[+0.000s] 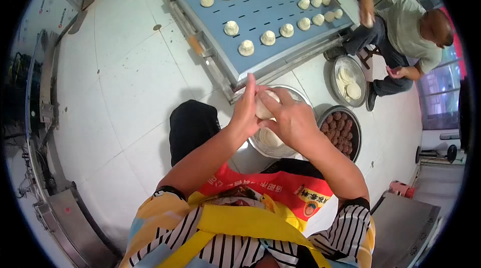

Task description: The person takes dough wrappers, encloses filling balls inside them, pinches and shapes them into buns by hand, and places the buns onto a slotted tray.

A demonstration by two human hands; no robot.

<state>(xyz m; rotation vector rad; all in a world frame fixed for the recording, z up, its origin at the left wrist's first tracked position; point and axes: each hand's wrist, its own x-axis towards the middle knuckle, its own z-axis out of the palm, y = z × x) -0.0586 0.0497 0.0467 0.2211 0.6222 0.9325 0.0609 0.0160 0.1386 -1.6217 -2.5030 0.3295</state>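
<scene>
Between my two hands is a pale ball of dough (265,104), held above a metal bowl (290,90). My left hand (245,109) supports its left side with the fingers pointing up and away. My right hand (292,117) curls over it from the right, thumb and fingers pressed against the dough. Flat pale dough rounds (270,137) lie in the bowl below. To the right of it, a dark bowl (359,135) holds several brown balls of filling (339,130).
A large blue tray (200,22) on a metal frame bears several rows of dough pieces (246,48). At the right, a seated person (411,22) is beside a bowl (334,80) of dough rounds (353,90). Metal equipment (406,223) stands at the lower right.
</scene>
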